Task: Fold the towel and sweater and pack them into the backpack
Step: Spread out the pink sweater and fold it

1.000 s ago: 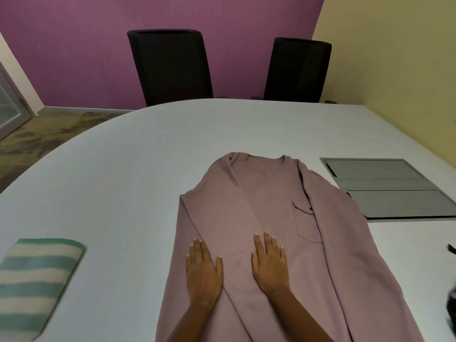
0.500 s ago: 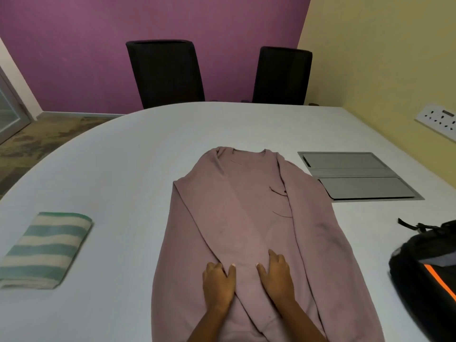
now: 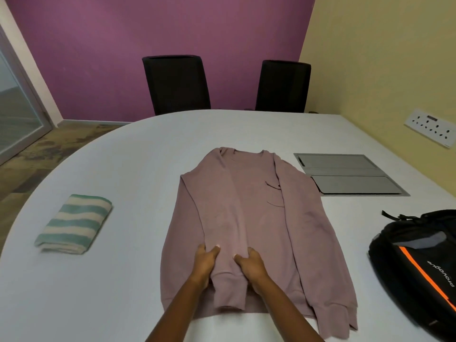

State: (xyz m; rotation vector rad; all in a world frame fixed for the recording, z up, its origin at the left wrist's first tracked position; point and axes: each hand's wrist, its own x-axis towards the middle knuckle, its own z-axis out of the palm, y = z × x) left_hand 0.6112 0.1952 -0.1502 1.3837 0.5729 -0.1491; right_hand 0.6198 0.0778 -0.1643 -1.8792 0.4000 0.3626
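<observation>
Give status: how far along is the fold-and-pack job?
Done: towel folded, at left. In hand: left hand and right hand pinch a tucked-in sleeve of the sweater, only partly folded. Left: finish folding, pack both into the backpack lying at right.

white oval table (image 3: 148,156): folded green-and-cream striped towel (image 3: 74,224) at left; pink sweater (image 3: 246,206) spread flat at centre; grey flush panel (image 3: 350,176) far right; black backpack (image 3: 419,262) with orange stripe lying at right edge

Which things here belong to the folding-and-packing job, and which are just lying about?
Belong to the job: pink sweater, striped towel, black backpack.
Just lying about: black chairs, grey table panel, wall sockets.
</observation>
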